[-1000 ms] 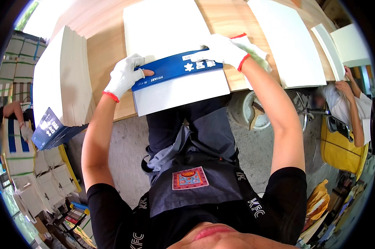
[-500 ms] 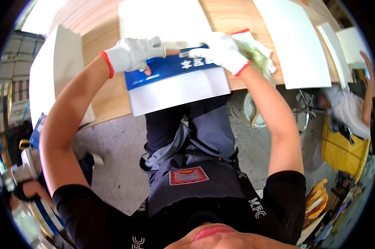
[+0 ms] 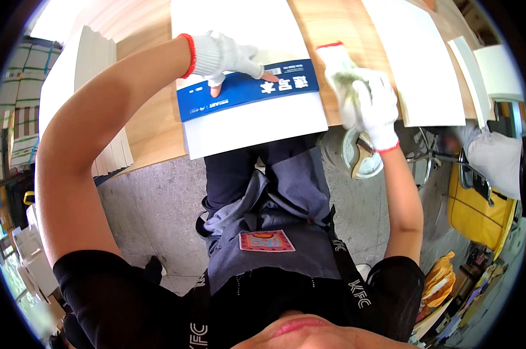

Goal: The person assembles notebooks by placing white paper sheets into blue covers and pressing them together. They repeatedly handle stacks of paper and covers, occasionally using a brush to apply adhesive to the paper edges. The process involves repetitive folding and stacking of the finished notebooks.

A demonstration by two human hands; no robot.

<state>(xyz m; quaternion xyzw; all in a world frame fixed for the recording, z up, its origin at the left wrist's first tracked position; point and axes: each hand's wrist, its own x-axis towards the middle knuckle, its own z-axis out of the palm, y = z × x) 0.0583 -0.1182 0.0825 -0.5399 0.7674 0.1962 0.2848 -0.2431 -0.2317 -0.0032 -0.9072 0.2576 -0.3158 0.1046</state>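
A blue printed cover band lies across a white paper pad whose near end juts past the table edge. My left hand, in a white glove with bare thumb and fingertip showing, rests on the band with fingers spread. To the right, my gloved right hand is closed on a soiled white work glove with a red hem and greenish stains. Part of that glove is hidden under my fingers. White sheet material lies on the table beyond the band.
Tall stacks of white pads stand at left and right on the wooden table. Below the right edge is a bucket with a wooden-handled tool. A chair and yellow container are farther right.
My right hand has left the blue band and moved right onto the soiled glove, which has shifted slightly. My left hand has slid right along the band. The band now lies flatter.
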